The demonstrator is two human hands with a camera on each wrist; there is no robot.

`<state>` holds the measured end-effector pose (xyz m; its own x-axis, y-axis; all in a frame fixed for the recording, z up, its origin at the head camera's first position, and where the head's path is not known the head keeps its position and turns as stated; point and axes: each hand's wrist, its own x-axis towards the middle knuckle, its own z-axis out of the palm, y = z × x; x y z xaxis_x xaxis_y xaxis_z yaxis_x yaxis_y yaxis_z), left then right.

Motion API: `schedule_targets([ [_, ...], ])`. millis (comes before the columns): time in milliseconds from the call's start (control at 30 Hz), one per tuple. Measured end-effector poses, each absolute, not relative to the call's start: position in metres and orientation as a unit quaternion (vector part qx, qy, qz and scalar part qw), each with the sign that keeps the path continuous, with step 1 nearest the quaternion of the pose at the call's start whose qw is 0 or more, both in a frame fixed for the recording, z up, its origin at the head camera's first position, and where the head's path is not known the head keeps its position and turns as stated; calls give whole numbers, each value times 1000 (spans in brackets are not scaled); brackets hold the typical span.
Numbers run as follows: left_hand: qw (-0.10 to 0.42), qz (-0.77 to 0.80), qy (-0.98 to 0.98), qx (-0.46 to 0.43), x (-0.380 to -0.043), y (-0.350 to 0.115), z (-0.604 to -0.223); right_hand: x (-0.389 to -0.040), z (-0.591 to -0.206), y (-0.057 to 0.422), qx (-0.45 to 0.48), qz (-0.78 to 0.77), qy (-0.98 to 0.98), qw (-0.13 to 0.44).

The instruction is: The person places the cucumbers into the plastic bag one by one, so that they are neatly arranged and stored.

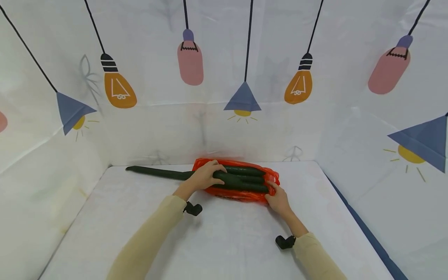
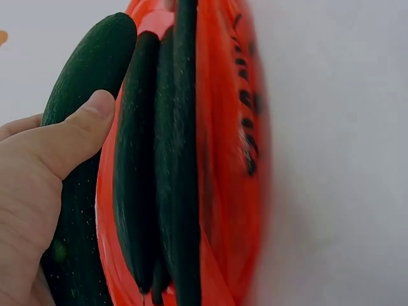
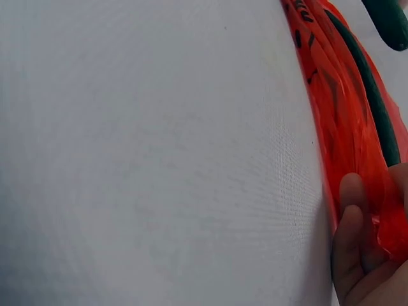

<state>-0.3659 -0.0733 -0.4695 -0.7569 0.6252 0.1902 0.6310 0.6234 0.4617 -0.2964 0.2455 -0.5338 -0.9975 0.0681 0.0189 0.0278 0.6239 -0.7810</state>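
A red plastic bag point(image 1: 250, 197) with black print lies near the table's far edge. Several dark green cucumbers point(image 1: 245, 170) rest lengthwise on and inside it, side by side in the left wrist view. My left hand point(image 1: 204, 175) grips one long cucumber point(image 2: 83, 191), thumb on one side and fingers on the other. This cucumber point(image 1: 157, 172) sticks out to the left past the bag, over the table. At the bag's right end, my right hand point(image 1: 279, 199) holds the red plastic point(image 3: 392, 229) with curled fingers. Part of that hand is cut off in the right wrist view.
The white table point(image 1: 231, 241) meets a white wall sheet point(image 1: 154, 128) printed with hanging lamps behind the bag. Similar sheeting stands at both sides. A dark blue strip point(image 1: 360, 221) runs along the table's right edge. Black wrist devices point(image 1: 193, 209) sit at both wrists.
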Motion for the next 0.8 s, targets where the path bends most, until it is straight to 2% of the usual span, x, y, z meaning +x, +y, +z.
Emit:
schedule_targets([
  [500,-28,-243,-900,-359,-377,-23,-471,-294,-526,244,-43,463,-885,36],
  [800,-3,-249,-898,-363,-380,-5,-478,-293,-526,243,-52,454,-890,16],
])
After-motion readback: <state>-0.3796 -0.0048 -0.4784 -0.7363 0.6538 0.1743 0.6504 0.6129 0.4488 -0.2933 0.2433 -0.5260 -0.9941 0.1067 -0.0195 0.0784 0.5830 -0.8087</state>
